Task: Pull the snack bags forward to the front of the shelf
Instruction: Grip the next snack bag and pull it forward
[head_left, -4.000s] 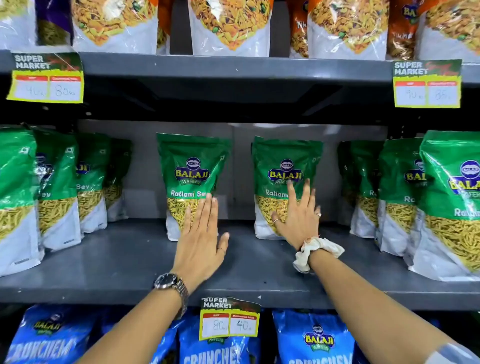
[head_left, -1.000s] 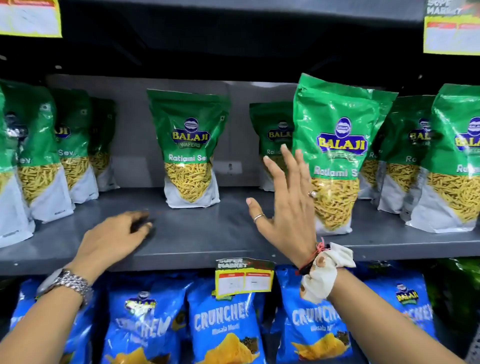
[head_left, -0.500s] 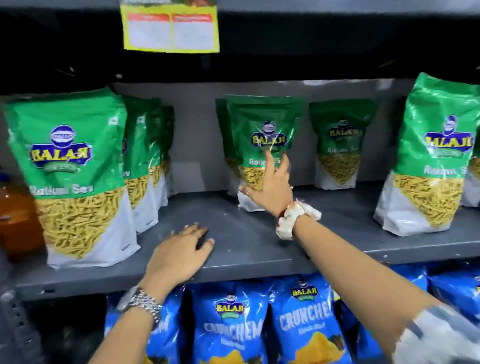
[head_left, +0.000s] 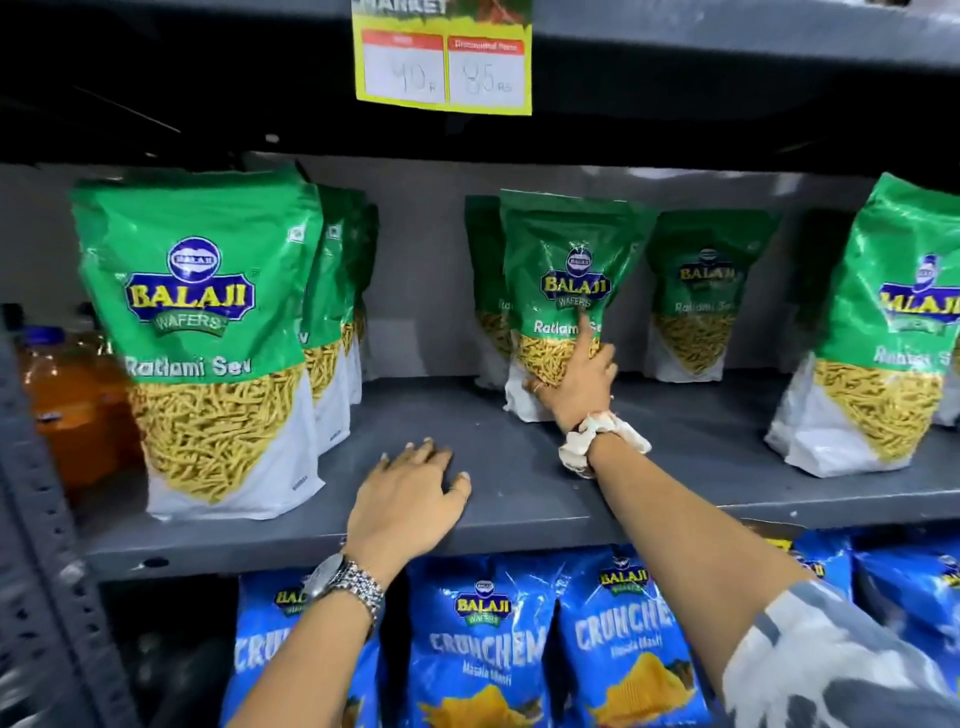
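Green Ratlami Sev snack bags stand on a grey shelf (head_left: 519, 499). My right hand (head_left: 579, 382) grips the lower front of the middle bag (head_left: 561, 244), which stands deep on the shelf with another bag (head_left: 480, 249) just behind it. My left hand (head_left: 410, 499) rests flat on the shelf near its front edge, fingers spread, holding nothing. A large bag (head_left: 208, 322) stands at the front left with several more lined up behind it. Another bag (head_left: 883, 338) stands at the front right, and one bag (head_left: 701, 291) sits far back.
Blue Crunchem bags (head_left: 483, 644) fill the shelf below. A yellow price tag (head_left: 444, 62) hangs from the shelf above. An orange bottle (head_left: 72, 405) stands beyond the perforated shelf post (head_left: 41, 571) at the left.
The view has shifted a little closer. My right hand has closed more firmly on the middle bag's lower front. My left hand stays flat on the shelf.
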